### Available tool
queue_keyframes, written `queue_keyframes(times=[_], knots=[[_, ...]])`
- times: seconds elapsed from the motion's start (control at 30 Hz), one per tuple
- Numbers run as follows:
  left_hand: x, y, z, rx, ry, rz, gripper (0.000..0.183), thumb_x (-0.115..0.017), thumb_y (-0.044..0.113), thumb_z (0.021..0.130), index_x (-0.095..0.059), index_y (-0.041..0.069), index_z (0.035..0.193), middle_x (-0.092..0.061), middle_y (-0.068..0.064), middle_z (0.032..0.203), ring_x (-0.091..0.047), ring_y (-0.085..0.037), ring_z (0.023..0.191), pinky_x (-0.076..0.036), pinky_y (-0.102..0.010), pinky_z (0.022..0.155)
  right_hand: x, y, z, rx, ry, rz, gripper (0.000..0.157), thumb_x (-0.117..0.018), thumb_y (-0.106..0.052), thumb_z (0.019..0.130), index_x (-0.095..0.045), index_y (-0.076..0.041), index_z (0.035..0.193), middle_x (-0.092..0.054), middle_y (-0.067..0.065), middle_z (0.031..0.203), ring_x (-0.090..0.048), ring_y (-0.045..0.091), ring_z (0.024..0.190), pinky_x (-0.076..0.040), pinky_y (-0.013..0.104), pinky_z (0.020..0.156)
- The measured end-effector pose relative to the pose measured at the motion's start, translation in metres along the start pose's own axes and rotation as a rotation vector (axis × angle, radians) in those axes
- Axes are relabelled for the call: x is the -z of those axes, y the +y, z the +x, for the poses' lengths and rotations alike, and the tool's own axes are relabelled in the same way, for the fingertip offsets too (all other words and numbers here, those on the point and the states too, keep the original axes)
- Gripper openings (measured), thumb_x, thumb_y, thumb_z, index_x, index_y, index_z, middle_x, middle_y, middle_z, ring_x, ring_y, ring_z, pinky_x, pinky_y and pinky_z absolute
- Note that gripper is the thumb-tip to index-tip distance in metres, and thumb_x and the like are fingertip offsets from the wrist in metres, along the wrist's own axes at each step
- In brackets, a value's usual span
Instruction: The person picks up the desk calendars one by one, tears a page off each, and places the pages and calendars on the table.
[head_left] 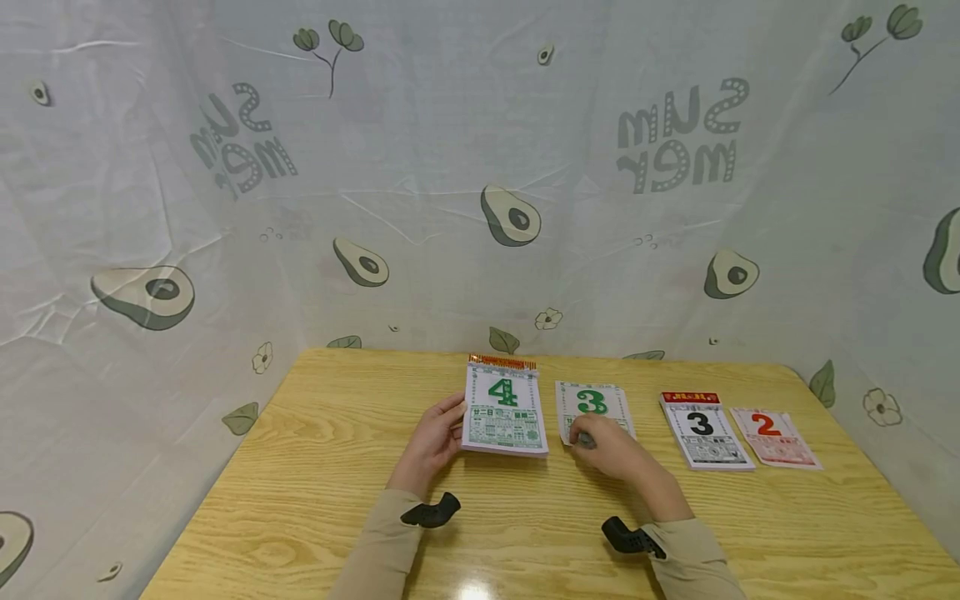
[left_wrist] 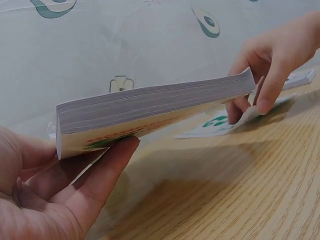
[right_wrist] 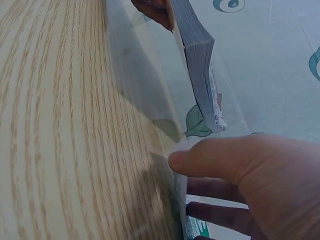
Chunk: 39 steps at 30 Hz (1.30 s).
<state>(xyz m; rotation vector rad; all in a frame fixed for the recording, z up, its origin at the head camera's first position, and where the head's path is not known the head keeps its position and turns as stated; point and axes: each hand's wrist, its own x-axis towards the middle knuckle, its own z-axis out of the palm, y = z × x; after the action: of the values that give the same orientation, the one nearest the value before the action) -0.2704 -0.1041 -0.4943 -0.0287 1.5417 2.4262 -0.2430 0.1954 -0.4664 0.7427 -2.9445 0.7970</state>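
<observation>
My left hand (head_left: 435,437) grips the left edge of a thick tear-off calendar (head_left: 506,410) showing a green 4. In the left wrist view its fingers lie under the page block (left_wrist: 155,102), which is raised above the table. To its right lies a loose calendar sheet (head_left: 594,393) with a green 3. My right hand (head_left: 606,446) pinches the near edge of that sheet, its thumb (right_wrist: 200,159) on one face and the fingers behind. Part of the sheet is hidden by this hand.
On the wooden table (head_left: 300,467), a second tear-off calendar (head_left: 707,431) with a black 3 lies to the right. Beside it is a loose sheet (head_left: 776,437) with a red 2. A patterned curtain (head_left: 450,292) hangs behind the table's far edge.
</observation>
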Motion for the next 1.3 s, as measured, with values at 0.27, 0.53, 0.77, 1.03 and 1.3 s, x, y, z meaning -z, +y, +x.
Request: queue_keyframes(times=[0.27,0.53,0.77,1.03,1.3], knots=[[-0.001,-0.001,0.0,0.002,0.009,0.022,0.041,-0.043,0.014,0.105,-0.045,0.004,0.145,-0.072,-0.004,0.103,-0.072,-0.012,0.081,-0.058,-0.029,0.066,-0.001,0.001,0.0,-0.027,-0.015,-0.004,0.012,-0.071,-0.022,0.088,-0.067,-0.012,0.094,-0.067,0.0,0.095,-0.06,0.017,0.09,-0.05,0.04,0.081],[-0.004,-0.003,0.001,0.005,0.018,0.066,0.041,-0.045,0.015,0.104,-0.046,0.002,0.143,-0.073,-0.004,0.1,-0.071,-0.012,0.077,-0.057,-0.029,0.063,0.003,0.002,-0.002,-0.035,-0.034,0.01,0.016,-0.069,-0.023,0.09,-0.069,-0.009,0.099,-0.068,0.004,0.098,-0.063,0.022,0.094,-0.051,0.043,0.082],[-0.006,-0.005,0.002,0.018,0.022,0.088,0.042,-0.046,0.016,0.104,-0.046,0.001,0.142,-0.073,-0.003,0.095,-0.071,-0.012,0.075,-0.057,-0.028,0.061,0.004,0.004,-0.002,-0.037,-0.041,0.013,0.016,-0.068,-0.02,0.091,-0.068,-0.007,0.1,-0.068,0.006,0.1,-0.063,0.025,0.096,-0.051,0.043,0.082],[-0.011,-0.007,0.001,0.017,0.008,0.137,0.041,-0.046,0.017,0.104,-0.047,0.001,0.141,-0.073,-0.006,0.097,-0.07,-0.012,0.074,-0.057,-0.029,0.062,0.006,0.002,-0.003,-0.071,-0.053,0.029,0.016,-0.067,-0.019,0.091,-0.068,-0.007,0.101,-0.068,0.008,0.101,-0.063,0.027,0.098,-0.051,0.044,0.083],[-0.015,-0.009,0.001,0.009,-0.011,0.199,0.042,-0.046,0.02,0.104,-0.047,0.002,0.142,-0.072,-0.009,0.105,-0.07,-0.012,0.078,-0.057,-0.03,0.065,0.007,0.003,-0.003,-0.07,-0.056,0.026,0.014,-0.067,-0.018,0.091,-0.068,-0.007,0.1,-0.068,0.007,0.1,-0.064,0.026,0.096,-0.052,0.043,0.081]])
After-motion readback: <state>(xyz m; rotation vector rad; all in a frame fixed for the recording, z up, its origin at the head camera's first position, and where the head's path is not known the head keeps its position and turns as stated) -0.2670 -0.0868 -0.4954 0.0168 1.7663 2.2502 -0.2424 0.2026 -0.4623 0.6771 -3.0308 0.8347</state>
